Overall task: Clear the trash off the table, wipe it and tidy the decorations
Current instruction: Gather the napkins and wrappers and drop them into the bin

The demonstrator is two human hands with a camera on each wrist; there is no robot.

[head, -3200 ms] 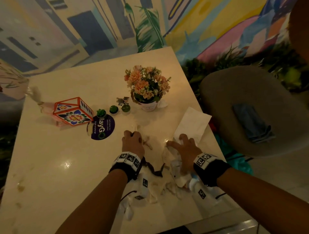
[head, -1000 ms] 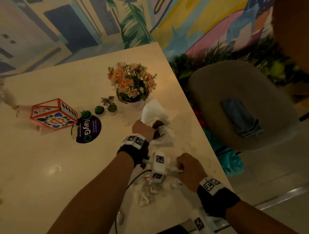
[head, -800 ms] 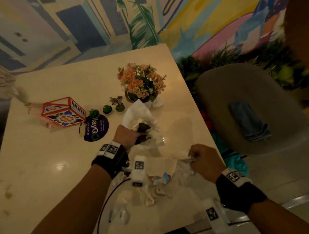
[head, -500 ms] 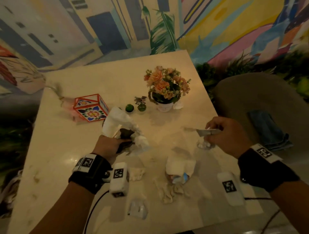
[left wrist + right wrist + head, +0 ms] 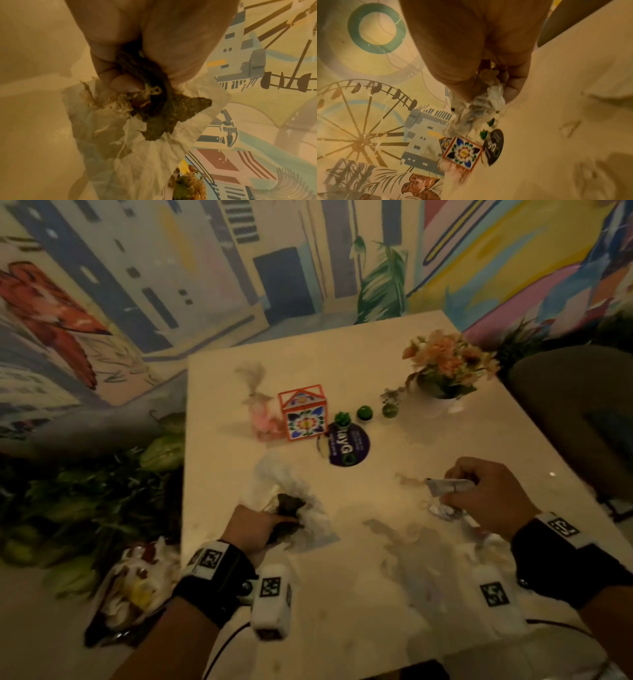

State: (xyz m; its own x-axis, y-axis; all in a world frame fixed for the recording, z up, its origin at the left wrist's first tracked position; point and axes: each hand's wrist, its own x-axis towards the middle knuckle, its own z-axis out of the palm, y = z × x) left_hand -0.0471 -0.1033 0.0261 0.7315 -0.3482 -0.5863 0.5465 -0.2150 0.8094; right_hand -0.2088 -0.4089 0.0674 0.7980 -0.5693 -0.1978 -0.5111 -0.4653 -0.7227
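left hand (image 5: 255,530) has its fingers curled tight round a wad of white napkin (image 5: 291,498) with dark brown scraps (image 5: 161,115) bunched inside, held over the table (image 5: 376,594) near its left edge. right hand (image 5: 486,496) pinches a crumpled clear wrapper (image 5: 471,115) and a small flat packet (image 5: 447,485) above the table's right side. more crumpled trash (image 5: 442,570) sits by the near edge, blurry.
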